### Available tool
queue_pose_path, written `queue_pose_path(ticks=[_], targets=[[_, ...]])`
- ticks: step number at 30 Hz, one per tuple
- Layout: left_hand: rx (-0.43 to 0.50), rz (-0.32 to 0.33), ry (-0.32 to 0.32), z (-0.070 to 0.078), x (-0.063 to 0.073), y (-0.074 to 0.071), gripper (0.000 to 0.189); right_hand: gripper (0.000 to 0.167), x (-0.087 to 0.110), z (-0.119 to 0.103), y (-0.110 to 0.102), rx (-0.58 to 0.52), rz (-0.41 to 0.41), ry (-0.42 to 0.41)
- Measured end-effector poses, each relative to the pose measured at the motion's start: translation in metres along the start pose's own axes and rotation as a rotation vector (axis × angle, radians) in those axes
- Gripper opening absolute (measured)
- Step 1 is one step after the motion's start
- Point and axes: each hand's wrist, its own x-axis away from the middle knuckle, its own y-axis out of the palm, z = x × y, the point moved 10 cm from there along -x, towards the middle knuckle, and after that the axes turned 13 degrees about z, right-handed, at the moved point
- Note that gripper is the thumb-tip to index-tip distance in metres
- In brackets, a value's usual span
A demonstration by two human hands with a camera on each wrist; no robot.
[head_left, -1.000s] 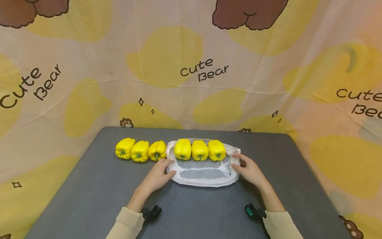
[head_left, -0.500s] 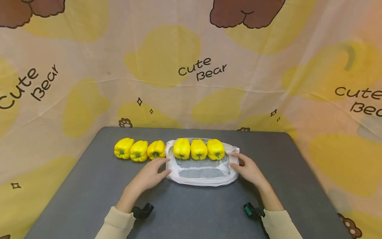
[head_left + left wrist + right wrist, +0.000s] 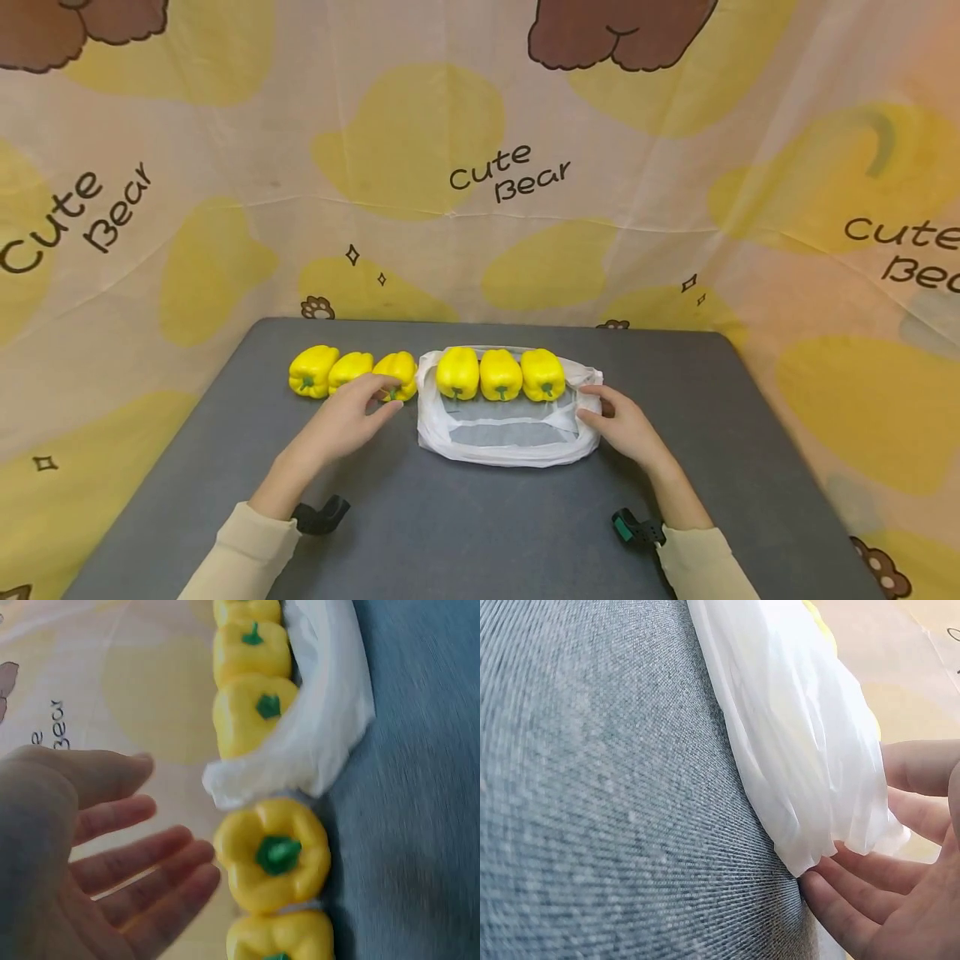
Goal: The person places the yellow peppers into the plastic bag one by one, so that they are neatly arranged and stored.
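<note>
A white plastic bag [image 3: 517,454] lies on the table with its mouth spread wide. Three yellow bell peppers [image 3: 458,373] sit in a row at its far side. My right hand [image 3: 626,425] holds the right edge of the bag, thumb and fingers around the bunched plastic [image 3: 802,765]. To the left of the bag is a row of three more yellow bell peppers [image 3: 313,372]. My left hand [image 3: 345,421] is in front of the nearest one, fingers loosely spread and nothing in them. In the left wrist view the fingertips [image 3: 206,881] come close to that bell pepper [image 3: 281,855].
The grey table [image 3: 480,533] has rounded far corners. A patterned cloth backdrop [image 3: 420,142] hangs behind it and along both sides. Black wrist devices [image 3: 322,515] are strapped at both sleeves.
My left hand has let go of the bag's left edge and moved left to the bell peppers, partly covering two of them. My right hand stays at the bag.
</note>
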Motion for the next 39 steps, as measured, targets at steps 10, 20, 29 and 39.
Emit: queue_pose_path(ticks=[10, 20, 29, 39], targets=[[-0.072, 0.128, 0.001, -0.034, -0.007, -0.041, 0.040, 0.049, 0.000, 0.000, 0.002, 0.009, -0.001, 0.012], [-0.113, 0.303, -0.021, -0.073, -0.016, -0.083, 0.037, 0.050, 0.000, 0.000, 0.003, 0.001, -0.005, 0.032], [-0.062, 0.317, -0.100, -0.102, -0.026, -0.088, 0.044, 0.051, -0.002, 0.002, 0.001, 0.024, 0.000, 0.031], [-0.075, 0.274, -0.171, -0.128, -0.030, -0.077, 0.053, 0.049, -0.001, 0.005, 0.000, 0.037, 0.004, 0.034]])
